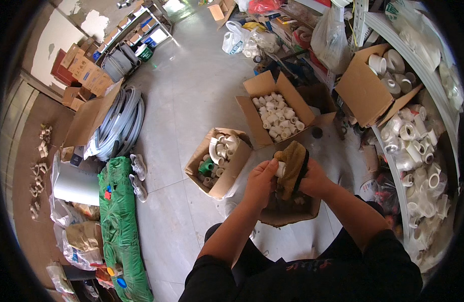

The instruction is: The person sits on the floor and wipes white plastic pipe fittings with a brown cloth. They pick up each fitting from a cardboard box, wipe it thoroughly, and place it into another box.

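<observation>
My left hand grips a white plastic pipe fitting between thumb and fingers. Against the fitting's right side rests a brown fuzzy cloth with a dark edge, which my right hand holds from behind. Below both hands stands an open cardboard box, with a few pale pieces inside; my hands and the cloth hide much of it. To the left, another cardboard box contains white elbows and other fittings, among them a green fitting. Farther off, an open carton is filled with small white fittings.
Metal shelving on the right carries bagged white fittings and a tilted carton. On the left lie a long green-wrapped bundle, a pair of shoes and coiled grey pipe. Plastic bags sit at the back.
</observation>
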Action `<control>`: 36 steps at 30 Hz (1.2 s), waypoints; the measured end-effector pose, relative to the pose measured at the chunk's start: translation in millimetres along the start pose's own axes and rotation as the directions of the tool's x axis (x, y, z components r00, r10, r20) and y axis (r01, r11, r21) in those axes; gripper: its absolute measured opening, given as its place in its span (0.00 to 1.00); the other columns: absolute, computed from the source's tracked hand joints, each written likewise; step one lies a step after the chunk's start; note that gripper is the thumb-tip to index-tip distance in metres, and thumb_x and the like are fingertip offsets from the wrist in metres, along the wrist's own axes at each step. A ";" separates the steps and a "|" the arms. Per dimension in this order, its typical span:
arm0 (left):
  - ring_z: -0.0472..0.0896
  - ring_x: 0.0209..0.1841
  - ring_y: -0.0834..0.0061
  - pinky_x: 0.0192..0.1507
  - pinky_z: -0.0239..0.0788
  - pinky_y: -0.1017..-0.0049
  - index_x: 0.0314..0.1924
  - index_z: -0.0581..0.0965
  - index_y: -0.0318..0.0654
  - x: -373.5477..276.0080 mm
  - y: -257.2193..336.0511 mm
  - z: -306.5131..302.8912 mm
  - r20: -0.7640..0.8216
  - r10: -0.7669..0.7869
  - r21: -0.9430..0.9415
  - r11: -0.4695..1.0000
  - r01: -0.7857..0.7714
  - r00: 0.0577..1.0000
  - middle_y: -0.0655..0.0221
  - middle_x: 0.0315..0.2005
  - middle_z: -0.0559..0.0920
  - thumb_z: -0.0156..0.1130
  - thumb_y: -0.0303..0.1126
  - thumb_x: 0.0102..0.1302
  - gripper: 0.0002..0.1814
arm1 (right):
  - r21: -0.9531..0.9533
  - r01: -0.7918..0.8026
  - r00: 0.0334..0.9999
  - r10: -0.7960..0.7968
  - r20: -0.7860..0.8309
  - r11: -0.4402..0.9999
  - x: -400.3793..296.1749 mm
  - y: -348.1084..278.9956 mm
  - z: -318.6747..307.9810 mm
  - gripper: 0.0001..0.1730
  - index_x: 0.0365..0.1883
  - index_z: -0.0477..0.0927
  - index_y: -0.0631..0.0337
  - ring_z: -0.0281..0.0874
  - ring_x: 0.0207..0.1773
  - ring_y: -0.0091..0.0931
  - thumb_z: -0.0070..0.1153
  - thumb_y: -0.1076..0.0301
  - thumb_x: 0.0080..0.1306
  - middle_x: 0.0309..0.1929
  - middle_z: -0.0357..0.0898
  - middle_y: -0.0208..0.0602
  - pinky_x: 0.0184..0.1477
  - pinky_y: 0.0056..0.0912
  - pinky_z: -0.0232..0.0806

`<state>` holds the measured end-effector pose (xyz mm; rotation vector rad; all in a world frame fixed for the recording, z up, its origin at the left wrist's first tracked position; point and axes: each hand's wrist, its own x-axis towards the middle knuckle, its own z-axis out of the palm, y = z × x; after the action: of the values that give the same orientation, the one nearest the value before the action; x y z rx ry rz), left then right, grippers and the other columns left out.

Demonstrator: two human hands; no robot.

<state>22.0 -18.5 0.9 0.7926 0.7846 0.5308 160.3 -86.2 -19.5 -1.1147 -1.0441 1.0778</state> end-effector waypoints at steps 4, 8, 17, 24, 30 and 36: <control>0.67 0.18 0.87 0.19 0.58 0.86 0.28 0.73 0.42 1.9 -12.1 4.6 -0.075 0.206 0.356 0.919 -0.167 0.976 0.78 0.19 0.72 0.52 0.42 0.60 0.12 | -0.135 -0.038 0.984 0.013 -0.176 0.990 0.6 -11.2 -4.6 0.16 0.41 0.71 0.63 0.69 0.46 0.28 0.48 0.75 0.51 0.41 0.73 0.39 0.48 0.28 0.60; 0.62 0.15 0.89 0.16 0.54 0.87 0.29 0.74 0.43 3.1 -15.8 2.0 -0.029 0.063 0.210 0.976 -0.055 0.998 0.80 0.15 0.67 0.52 0.43 0.60 0.12 | 0.045 -0.194 0.949 0.199 -0.243 0.980 3.6 29.2 -27.9 0.12 0.39 0.73 0.60 0.70 0.44 0.30 0.45 0.70 0.56 0.38 0.74 0.38 0.46 0.33 0.63; 0.66 0.44 0.81 0.42 0.59 0.78 0.52 0.65 0.43 31.6 -39.6 -19.0 0.049 -0.101 0.283 0.955 0.083 0.994 0.72 0.43 0.69 0.44 0.52 0.61 0.26 | 0.460 0.054 0.998 -0.039 -0.043 0.886 -4.9 -4.2 -41.8 0.19 0.50 0.65 0.57 0.67 0.50 0.27 0.46 0.68 0.59 0.48 0.69 0.36 0.52 0.32 0.61; 0.69 0.46 0.77 0.41 0.63 0.79 0.55 0.62 0.41 28.4 -39.0 -20.2 0.243 -0.291 0.315 0.926 0.208 0.925 0.68 0.47 0.71 0.46 0.54 0.60 0.30 | 0.891 -0.133 0.990 0.095 0.101 0.434 5.4 5.1 -67.7 0.21 0.50 0.64 0.60 0.66 0.51 0.33 0.45 0.68 0.58 0.49 0.67 0.40 0.56 0.39 0.58; 0.70 0.42 0.79 0.44 0.61 0.79 0.52 0.64 0.35 34.2 -35.5 -22.5 0.293 -0.222 0.539 0.842 0.031 0.930 0.69 0.40 0.72 0.60 0.41 0.54 0.29 | 0.768 -0.007 0.985 0.136 -0.104 0.640 7.1 10.4 -79.9 0.25 0.52 0.63 0.64 0.64 0.54 0.37 0.41 0.60 0.58 0.51 0.65 0.46 0.58 0.40 0.55; 0.73 0.32 0.80 0.37 0.65 0.80 0.45 0.68 0.34 36.9 -50.9 -25.2 0.280 -0.274 0.771 0.635 -0.045 0.920 0.69 0.32 0.75 0.58 0.29 0.55 0.17 | 0.892 -0.042 0.999 0.046 0.023 0.451 10.7 -1.7 -85.2 0.24 0.49 0.65 0.65 0.69 0.48 0.36 0.44 0.60 0.56 0.45 0.70 0.46 0.52 0.40 0.62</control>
<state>31.3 -13.3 -65.9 1.5813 0.6819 -0.1320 245.6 -88.9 -28.5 -0.2415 -0.2763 1.4104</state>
